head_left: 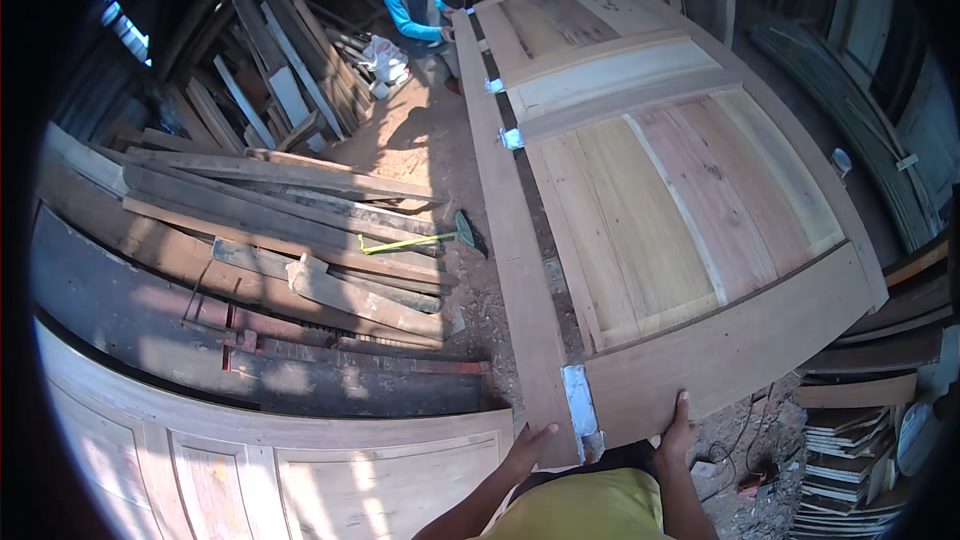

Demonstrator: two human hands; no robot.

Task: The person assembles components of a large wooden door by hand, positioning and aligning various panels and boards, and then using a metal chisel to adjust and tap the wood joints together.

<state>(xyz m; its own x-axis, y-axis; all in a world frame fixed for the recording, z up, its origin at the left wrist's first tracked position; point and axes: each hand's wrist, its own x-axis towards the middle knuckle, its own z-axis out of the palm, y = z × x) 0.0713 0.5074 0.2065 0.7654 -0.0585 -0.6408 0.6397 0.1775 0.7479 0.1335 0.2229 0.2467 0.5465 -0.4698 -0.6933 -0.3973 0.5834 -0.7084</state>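
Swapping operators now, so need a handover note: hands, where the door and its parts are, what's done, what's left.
Left hand: fingers on the near edge of the large unfinished wooden panelled door, beside the silver metal bracket at its near corner. Whether the grip is closed cannot be told.
Right hand: gripping the same near edge, thumb on top.
Door: lies flat, running away toward a person in a blue long-sleeved top at the far end.
Done: panels sit in the frame; the long side rail stands apart from the panels by a dark gap.
Left: that gap is not closed. Loose grey planks lie to the left.
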